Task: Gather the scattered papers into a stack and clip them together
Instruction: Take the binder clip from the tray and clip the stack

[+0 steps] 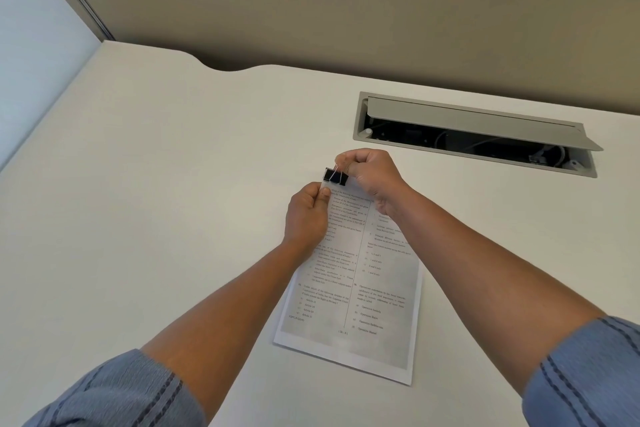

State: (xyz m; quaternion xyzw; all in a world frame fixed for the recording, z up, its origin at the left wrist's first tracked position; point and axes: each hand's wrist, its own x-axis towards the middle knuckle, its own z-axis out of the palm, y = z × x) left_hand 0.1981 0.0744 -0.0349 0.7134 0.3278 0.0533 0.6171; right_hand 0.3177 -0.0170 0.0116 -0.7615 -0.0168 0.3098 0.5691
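Pinching the wire handles of one black binder clip (335, 175), your right hand (372, 172) holds it on the far edge of one paper stack (360, 288) at frame centre, while your left hand (306, 215) grips that stack's upper left corner. The tabletop (156, 184) has one open cable hatch (474, 133), upper right.

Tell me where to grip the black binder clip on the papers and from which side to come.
Grip the black metal binder clip by its two wire handles, coming from the far end of the printed paper stack. The handles point away from the sheets, where the right hand already pinches them; the left hand steadies the stack's corner.
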